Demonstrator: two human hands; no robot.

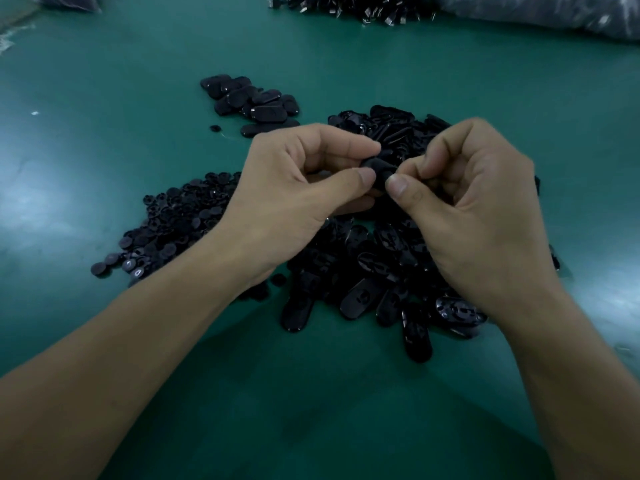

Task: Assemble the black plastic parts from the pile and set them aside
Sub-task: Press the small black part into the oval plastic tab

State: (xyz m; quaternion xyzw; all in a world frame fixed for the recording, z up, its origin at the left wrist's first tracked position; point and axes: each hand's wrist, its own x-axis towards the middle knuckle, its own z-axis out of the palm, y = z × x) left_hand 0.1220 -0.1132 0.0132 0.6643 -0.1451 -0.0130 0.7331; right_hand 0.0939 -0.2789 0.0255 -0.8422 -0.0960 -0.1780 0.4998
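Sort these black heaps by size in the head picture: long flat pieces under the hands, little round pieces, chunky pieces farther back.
Largest: heap of long flat pieces
Next: heap of round pieces
Smallest: heap of chunky pieces, but it lies farther away, so unsure.

Two hands, the left hand (291, 192) and the right hand (481, 206), pinch one black part (379, 168) amid four heaps: oblong shells (367, 271) beneath them, round pieces (173, 223) to their left, closed ovals (249, 98) beyond, far heap (349, 6) farthest beyond.

Green table (104, 71) carries black heaps: oval shells (360, 299), round discs (173, 223), smooth ovals (249, 100).
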